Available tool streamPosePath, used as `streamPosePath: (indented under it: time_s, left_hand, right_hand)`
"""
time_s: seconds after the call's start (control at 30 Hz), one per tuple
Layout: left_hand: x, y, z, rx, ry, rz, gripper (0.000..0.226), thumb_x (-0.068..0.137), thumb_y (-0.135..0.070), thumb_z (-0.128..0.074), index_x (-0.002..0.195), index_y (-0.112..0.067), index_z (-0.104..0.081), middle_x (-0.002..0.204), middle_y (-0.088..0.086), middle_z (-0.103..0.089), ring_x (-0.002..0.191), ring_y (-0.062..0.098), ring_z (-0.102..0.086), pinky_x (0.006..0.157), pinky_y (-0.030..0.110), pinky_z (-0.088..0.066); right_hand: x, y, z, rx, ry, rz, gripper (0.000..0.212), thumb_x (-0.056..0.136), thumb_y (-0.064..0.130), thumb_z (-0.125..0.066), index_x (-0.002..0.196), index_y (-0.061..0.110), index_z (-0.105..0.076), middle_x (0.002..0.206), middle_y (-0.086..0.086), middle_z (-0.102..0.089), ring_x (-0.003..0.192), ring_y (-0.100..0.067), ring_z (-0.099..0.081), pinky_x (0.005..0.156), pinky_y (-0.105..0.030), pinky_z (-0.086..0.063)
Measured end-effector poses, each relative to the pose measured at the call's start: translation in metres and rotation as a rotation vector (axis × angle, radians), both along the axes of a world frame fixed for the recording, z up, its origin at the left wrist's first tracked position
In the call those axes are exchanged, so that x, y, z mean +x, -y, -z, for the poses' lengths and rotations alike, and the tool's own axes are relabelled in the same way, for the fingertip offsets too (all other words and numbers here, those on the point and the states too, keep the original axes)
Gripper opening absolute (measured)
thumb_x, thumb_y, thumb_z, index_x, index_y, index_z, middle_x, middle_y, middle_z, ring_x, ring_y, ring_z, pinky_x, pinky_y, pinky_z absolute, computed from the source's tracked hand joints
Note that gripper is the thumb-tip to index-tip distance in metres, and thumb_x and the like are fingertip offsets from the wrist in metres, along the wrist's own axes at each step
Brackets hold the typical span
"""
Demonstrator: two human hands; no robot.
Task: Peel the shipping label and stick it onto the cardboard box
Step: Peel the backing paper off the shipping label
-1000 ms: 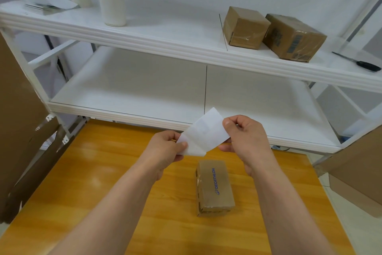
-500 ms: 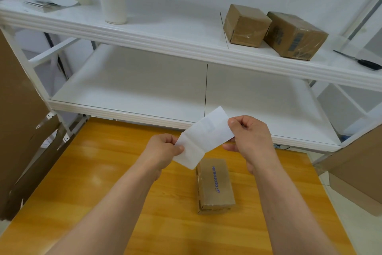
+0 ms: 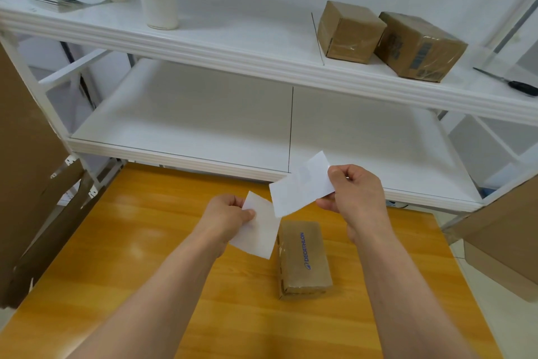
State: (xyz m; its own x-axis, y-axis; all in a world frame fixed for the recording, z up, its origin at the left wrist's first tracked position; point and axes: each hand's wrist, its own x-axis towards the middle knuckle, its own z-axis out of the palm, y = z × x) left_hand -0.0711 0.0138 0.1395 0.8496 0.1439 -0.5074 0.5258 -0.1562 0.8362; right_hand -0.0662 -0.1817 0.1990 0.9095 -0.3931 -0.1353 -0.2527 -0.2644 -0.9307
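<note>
at the centre-left of the frame our left hand [image 3: 230, 216] has its grip pinched, thumb on top, on the upper corner of what we take for the backing sheet [image 3: 257, 227], which hangs toward the counter [image 3: 145, 242]. just right of it, the shipping label [image 3: 302, 184] slants up toward the upper right. the two pieces overlap at the label's lower corner, and we cannot tell whether they are joined there. if they are, a hard tug could tear or curl that corner. below both, in the lower middle, the cardboard box [image 3: 302, 259] lies flat on the counter with nothing touching it. it looks light, so pressing the label on could slide it and leave the label crooked or wrinkled. our right hand [image 3: 355, 192] has its grip closed on the label's right edge only. the free end could sag, fold onto itself or catch our fingers, and we cannot tell which face is sticky.
</note>
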Motion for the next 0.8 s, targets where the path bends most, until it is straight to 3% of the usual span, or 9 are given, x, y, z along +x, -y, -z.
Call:
streamPosePath:
  time_s: [0.2,0.4,0.5,0.63,0.7,0.8]
  left_hand:
    - [0.005,-0.004,0.025,-0.002,-0.048,-0.029,0.01,0.091,-0.018,-0.068,0.097,-0.011,-0.066,0.105,0.011,-0.069,0.099,0.032,-0.064,0.089,0.049,-0.056]
    - [0.012,-0.01,0.07,0.021,-0.121,-0.082,0.009,0.093,-0.019,-0.066,0.094,-0.011,-0.062,0.108,0.015,-0.068,0.094,0.032,-0.063,0.074,0.041,-0.05]
    - [0.013,-0.013,0.1,0.042,-0.171,-0.097,0.015,0.095,-0.015,-0.061,0.108,-0.007,-0.063,0.115,0.017,-0.067,0.094,0.033,-0.061,0.077,0.041,-0.05]
    - [0.012,-0.013,0.136,0.001,-0.293,-0.095,0.039,0.098,-0.008,-0.052,0.137,-0.006,-0.051,0.13,0.02,-0.059,0.111,0.04,-0.058,0.091,0.047,-0.051]
    - [0.011,-0.015,0.149,-0.014,-0.34,-0.1,0.042,0.098,-0.007,-0.05,0.14,-0.005,-0.049,0.133,0.021,-0.058,0.115,0.041,-0.057,0.098,0.051,-0.049]
    - [0.009,-0.018,0.165,-0.023,-0.389,-0.113,0.04,0.099,-0.008,-0.046,0.139,-0.004,-0.049,0.132,0.022,-0.058,0.112,0.04,-0.057,0.095,0.05,-0.049]
  right_hand:
    - [0.004,-0.005,0.009,-0.03,-0.038,-0.019,0.018,0.102,0.028,-0.052,0.102,0.02,-0.068,0.098,0.004,-0.071,0.054,-0.008,-0.071,0.079,-0.045,-0.064]
    - [0.008,-0.013,0.019,-0.042,-0.068,-0.037,0.019,0.102,0.027,-0.051,0.102,0.018,-0.068,0.099,0.003,-0.071,0.053,-0.008,-0.071,0.078,-0.045,-0.065]
    - [0.01,-0.019,0.023,-0.036,-0.09,-0.044,0.019,0.102,0.027,-0.051,0.102,0.018,-0.068,0.102,0.001,-0.071,0.057,-0.01,-0.071,0.078,-0.043,-0.065]
    - [0.011,-0.027,0.032,-0.049,-0.111,-0.062,0.02,0.102,0.027,-0.052,0.1,0.018,-0.069,0.098,0.005,-0.07,0.056,-0.009,-0.07,0.078,-0.042,-0.065]
    - [0.012,-0.031,0.038,-0.067,-0.124,-0.077,0.02,0.102,0.027,-0.052,0.103,0.016,-0.07,0.101,0.004,-0.07,0.057,-0.01,-0.069,0.078,-0.042,-0.064]
    - [0.014,-0.038,0.048,-0.085,-0.169,-0.087,0.02,0.103,0.027,-0.053,0.107,0.015,-0.068,0.111,-0.001,-0.069,0.064,-0.012,-0.068,0.079,-0.042,-0.064]
